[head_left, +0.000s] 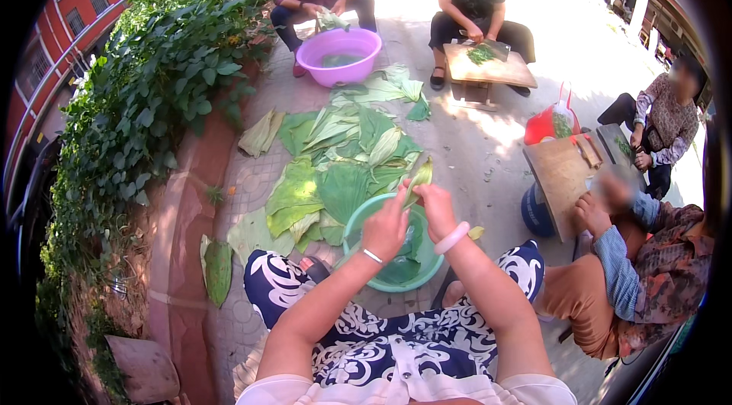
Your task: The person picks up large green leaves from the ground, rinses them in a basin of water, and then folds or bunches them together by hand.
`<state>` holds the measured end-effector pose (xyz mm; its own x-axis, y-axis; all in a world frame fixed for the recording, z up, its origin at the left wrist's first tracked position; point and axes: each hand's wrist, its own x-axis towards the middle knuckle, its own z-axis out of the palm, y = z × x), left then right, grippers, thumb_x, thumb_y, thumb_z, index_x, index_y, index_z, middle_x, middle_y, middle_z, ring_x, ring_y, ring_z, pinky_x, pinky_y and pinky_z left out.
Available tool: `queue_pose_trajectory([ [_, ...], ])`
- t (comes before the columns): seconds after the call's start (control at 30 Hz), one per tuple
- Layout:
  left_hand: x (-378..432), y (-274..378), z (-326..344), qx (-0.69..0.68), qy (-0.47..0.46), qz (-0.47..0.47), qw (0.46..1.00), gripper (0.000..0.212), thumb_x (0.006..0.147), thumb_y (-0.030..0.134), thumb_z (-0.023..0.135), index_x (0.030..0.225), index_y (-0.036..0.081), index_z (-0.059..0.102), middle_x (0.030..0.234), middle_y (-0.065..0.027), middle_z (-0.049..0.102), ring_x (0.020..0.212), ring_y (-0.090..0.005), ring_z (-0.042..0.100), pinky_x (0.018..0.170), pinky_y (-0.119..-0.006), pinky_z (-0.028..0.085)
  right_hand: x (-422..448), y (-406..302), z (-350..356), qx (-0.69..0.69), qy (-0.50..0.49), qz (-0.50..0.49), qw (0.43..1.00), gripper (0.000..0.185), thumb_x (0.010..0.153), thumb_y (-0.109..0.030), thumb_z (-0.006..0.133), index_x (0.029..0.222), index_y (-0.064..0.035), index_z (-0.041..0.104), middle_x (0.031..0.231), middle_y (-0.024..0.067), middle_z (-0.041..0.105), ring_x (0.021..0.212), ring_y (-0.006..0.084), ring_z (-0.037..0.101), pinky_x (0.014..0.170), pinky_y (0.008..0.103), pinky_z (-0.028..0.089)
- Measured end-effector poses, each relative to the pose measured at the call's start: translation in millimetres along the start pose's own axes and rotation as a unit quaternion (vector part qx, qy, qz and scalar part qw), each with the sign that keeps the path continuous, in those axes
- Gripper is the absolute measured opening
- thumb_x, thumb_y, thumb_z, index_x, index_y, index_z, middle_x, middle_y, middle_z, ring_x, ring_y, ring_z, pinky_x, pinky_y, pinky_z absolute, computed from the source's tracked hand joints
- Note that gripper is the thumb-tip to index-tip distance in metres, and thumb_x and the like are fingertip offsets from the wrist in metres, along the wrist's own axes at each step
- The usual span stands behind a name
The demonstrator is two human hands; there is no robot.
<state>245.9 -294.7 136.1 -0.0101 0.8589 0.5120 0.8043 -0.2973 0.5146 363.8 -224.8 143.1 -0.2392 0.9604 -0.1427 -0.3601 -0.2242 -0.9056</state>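
Between both hands I hold a folded green leaf (421,179) above a pale green plastic basin (433,278). My left hand (384,229) grips its lower part from the left. My right hand (436,212), below a pink bangle, pinches it from the other side. Wet dark green leaves (400,269) lie inside the basin, which stands on the paving between my feet. Just beyond the basin spreads a heap of large lotus-like leaves (343,188), some flat and some folded. A single leaf (218,273) lies apart on the left.
Opposite, a person handles leaves over a purple basin (338,74). Another cuts greens (480,53) with a cleaver (499,50) on a wooden board (514,73). At right, people sit by a wooden board (543,168) and a red bag (543,126). A brick kerb (186,222) borders the plants (166,56).
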Motion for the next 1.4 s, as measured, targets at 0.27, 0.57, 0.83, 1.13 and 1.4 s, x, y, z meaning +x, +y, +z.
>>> queue_pose_trajectory([
  [0.27, -1.0, -0.2, 4.2, 0.051, -0.017, 0.019, 0.998, 0.045, 0.087, 0.007, 0.056, 0.130, 0.004, 0.048, 0.096, -0.0174, 0.063, 0.076, -0.0343, 0.063, 0.063, -0.041, 0.051, 2.0, 2.8, -6.4, -0.018, -0.007, 0.018, 1.000, 0.026, 0.085, -0.013, 0.054, 0.103, 0.0020, 0.066, 0.098, 0.0078, 0.069, 0.088, 0.0135, 0.062, 0.078, 0.0253, 0.044],
  [0.57, 9.2, -13.7, -4.3, -0.381, -0.044, -0.208, 0.900, 0.036, 0.097, 0.018, 0.047, 0.129, 0.004, 0.053, 0.084, -0.0068, 0.067, 0.062, -0.0076, 0.058, 0.052, -0.023, 0.045, 8.1, -13.6, -7.5, 0.021, -0.210, 0.057, 0.976, 0.037, 0.091, -0.027, 0.059, 0.117, -0.0007, 0.057, 0.099, 0.0040, 0.061, 0.088, 0.0127, 0.055, 0.078, 0.0289, 0.044],
  [0.83, 11.8, -9.0, -7.1, -0.447, -0.082, -0.222, 0.862, 0.032, 0.099, 0.020, 0.046, 0.124, 0.001, 0.053, 0.091, -0.0085, 0.067, 0.067, -0.0100, 0.061, 0.053, -0.020, 0.045, 2.6, -21.8, -1.3, 0.059, -0.154, 0.054, 0.985, 0.022, 0.087, -0.022, 0.067, 0.095, -0.0027, 0.061, 0.097, 0.0073, 0.066, 0.070, 0.0090, 0.051, 0.058, 0.0243, 0.042],
  [1.13, 9.9, -9.3, -5.0, -0.452, -0.073, -0.254, 0.852, 0.032, 0.098, 0.021, 0.047, 0.124, 0.001, 0.053, 0.092, -0.0082, 0.068, 0.068, -0.0096, 0.062, 0.054, -0.021, 0.047, 1.5, -20.9, -1.1, -0.052, -0.121, 0.050, 0.990, 0.029, 0.088, -0.027, 0.066, 0.105, -0.0034, 0.062, 0.101, 0.0037, 0.064, 0.084, 0.0104, 0.057, 0.071, 0.0247, 0.045],
  [1.4, 3.8, -10.8, -3.0, -0.307, -0.059, -0.185, 0.932, 0.037, 0.098, 0.019, 0.047, 0.132, 0.005, 0.049, 0.092, -0.0063, 0.068, 0.065, -0.0075, 0.061, 0.053, -0.020, 0.046, 14.3, -15.6, -9.9, 0.012, -0.093, 0.021, 0.995, 0.034, 0.085, -0.027, 0.068, 0.106, -0.0020, 0.062, 0.094, 0.0031, 0.065, 0.089, 0.0110, 0.059, 0.083, 0.0266, 0.045],
])
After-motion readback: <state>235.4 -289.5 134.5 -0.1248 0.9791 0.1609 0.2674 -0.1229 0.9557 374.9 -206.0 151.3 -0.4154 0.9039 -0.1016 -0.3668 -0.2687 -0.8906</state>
